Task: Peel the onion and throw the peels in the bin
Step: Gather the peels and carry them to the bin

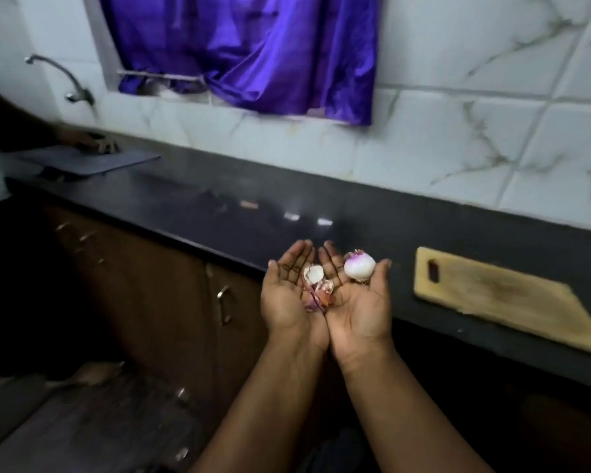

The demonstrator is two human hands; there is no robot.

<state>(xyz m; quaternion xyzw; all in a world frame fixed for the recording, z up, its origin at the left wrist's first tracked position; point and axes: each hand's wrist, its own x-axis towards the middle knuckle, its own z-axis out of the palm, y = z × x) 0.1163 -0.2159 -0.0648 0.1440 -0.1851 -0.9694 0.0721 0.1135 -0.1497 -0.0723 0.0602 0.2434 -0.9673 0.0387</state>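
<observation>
Palms-up left hand (289, 291), right hand (359, 295) side by side, onion (359, 266), peels (316, 285)

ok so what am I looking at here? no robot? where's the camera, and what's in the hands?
No robot here: a person works with two bare hands. The single picture comes from a wide-angle camera worn on that person's head, looking forward and down.

Both hands are held palm up, side by side, open. The right hand carries the peeled white onion with a purple top. The loose papery purple-and-white onion peels lie where the two palms meet, mostly on the left hand.

On the dark countertop, to the right, lies a pale wooden chopping board with a handle slot. Far left, blurred, another person's hand is at a grey flat board. No bin is in view.
</observation>
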